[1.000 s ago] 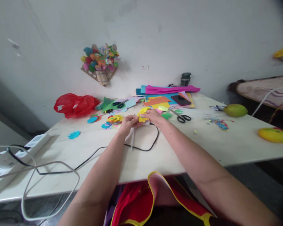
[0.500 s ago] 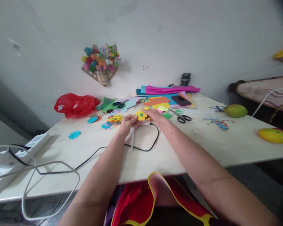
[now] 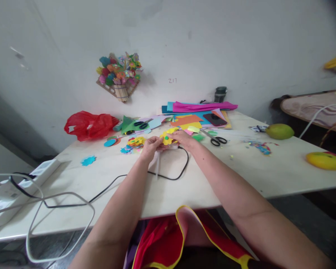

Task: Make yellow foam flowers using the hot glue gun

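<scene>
A yellow paper flower [image 3: 167,138] with a green centre is held up over the middle of the table. My right hand [image 3: 184,138] pinches it from the right, its thumb and fingers closed on the petals. On the other side, my left hand [image 3: 153,144] has its fingers closed at the flower's left edge; its fingertips are partly hidden. Below the hands lies a white tool [image 3: 174,147] with a black cord [image 3: 182,172], mostly covered. A thin pale stick [image 3: 157,166] points from it toward me. Left of my left hand sits a pile of yellow paper flowers [image 3: 136,141].
Black-handled scissors [image 3: 218,141] lie to the right, another pair of scissors [image 3: 142,123] further back. Coloured paper [image 3: 186,120], a phone [image 3: 215,119] and a red plastic bag [image 3: 86,125] line the back. A power strip [image 3: 44,169] with looped cables stands left; two fruits lie right.
The yellow flower has tilted slightly and shifted a little left between my fingers. My right fingers have moved slightly along its petals. My left hand stays almost still.
</scene>
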The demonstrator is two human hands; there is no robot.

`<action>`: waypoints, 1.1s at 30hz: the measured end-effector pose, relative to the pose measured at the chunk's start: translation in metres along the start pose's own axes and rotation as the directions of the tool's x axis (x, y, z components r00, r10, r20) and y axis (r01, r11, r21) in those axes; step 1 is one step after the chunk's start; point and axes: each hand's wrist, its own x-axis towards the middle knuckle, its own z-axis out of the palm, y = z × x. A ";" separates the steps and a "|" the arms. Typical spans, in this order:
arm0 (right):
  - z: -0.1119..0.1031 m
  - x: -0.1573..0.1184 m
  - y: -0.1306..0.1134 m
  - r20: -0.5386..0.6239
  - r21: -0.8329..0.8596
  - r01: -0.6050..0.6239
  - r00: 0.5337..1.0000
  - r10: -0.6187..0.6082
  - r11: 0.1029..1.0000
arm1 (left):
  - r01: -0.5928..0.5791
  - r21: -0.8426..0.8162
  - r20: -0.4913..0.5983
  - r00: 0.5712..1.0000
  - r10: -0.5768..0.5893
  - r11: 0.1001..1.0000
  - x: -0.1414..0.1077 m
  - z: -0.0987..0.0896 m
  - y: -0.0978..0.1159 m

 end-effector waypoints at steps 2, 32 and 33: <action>0.000 -0.002 -0.002 -0.020 0.017 0.003 1.000 -0.003 1.000 | -0.010 -0.010 -0.012 1.000 0.010 1.000 0.001 0.000 -0.001; 0.014 -0.002 -0.003 -0.144 -0.018 0.046 0.988 -0.048 0.999 | -0.025 -0.007 -0.057 0.998 0.024 1.000 -0.001 0.006 0.002; 0.013 -0.001 -0.001 -0.144 -0.018 0.045 0.988 -0.047 0.999 | -0.027 -0.007 -0.054 0.998 0.027 1.000 -0.001 0.006 0.002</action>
